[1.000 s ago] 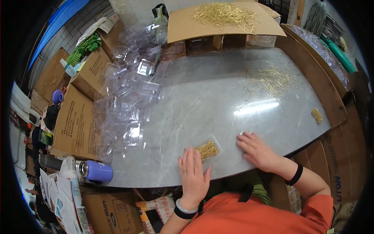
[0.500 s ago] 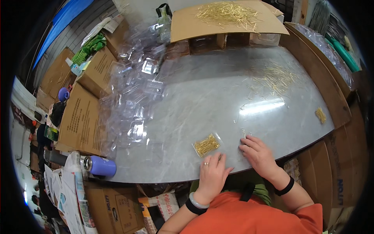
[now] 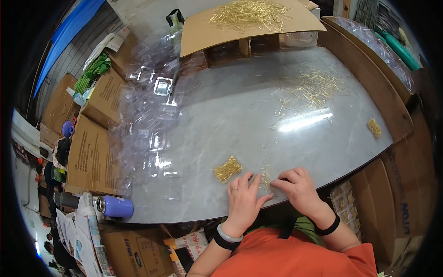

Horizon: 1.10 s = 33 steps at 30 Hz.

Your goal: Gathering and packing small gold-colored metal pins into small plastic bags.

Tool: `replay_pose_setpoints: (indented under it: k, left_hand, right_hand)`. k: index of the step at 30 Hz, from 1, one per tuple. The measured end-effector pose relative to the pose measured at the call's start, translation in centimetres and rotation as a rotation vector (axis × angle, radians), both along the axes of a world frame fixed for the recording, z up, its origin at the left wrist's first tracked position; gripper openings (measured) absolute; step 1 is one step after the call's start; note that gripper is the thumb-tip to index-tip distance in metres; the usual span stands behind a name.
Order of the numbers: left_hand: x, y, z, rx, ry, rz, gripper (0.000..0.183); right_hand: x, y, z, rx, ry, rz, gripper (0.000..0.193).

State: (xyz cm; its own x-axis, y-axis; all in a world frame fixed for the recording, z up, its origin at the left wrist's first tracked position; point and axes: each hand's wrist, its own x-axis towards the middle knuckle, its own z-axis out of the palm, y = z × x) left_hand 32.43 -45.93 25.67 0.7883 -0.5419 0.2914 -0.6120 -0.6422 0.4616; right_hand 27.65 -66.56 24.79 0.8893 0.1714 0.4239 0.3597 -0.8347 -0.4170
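My left hand (image 3: 243, 199) rests on the grey table with fingers apart and thumb stretched out, its fingertips beside a few gold wire hooks (image 3: 265, 181). On the other side of these hooks is my right hand (image 3: 299, 188), fingers curled and thumb drawn in; whatever its fingertips pinch is too small to make out. A neat stack of gold wire hooks (image 3: 227, 169) lies just beyond my left fingers. Farther off spreads a loose pile of gold hooks (image 3: 316, 88). One small gold bundle (image 3: 374, 128) sits near the right edge.
Clear plastic boxes (image 3: 154, 117) are heaped along the table's left side. A purple bottle (image 3: 115, 206) lies at the near left corner, by cardboard boxes (image 3: 92, 157). At the back, a cardboard sheet (image 3: 249, 33) carries more gold wire. A cardboard wall (image 3: 369, 74) borders the right.
My right hand has moved left, closer to my left hand, and its fingers have curled. The left hand's fingers have spread. The whole view has shifted slightly.
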Motion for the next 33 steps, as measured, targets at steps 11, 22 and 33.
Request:
replay_pose_setpoints:
  k: [11, 22, 33]
  left_hand:
    - [0.7, 1.6, -0.7, 0.026, -0.002, -0.059, 0.077]
    - [1.0, 2.8, -0.5, -0.005, 0.070, -0.119, 0.069]
    - [-0.5, 1.1, -2.1, -0.248, 0.019, -0.088, 0.048]
  right_hand:
    - [-1.0, 2.9, 1.6, -0.001, -0.023, -0.171, 0.050]
    - [1.2, 3.6, 0.0, -0.001, -0.038, 0.066, 0.030]
    - [0.3, 5.5, 0.2, 0.468, 0.028, -0.025, 0.046]
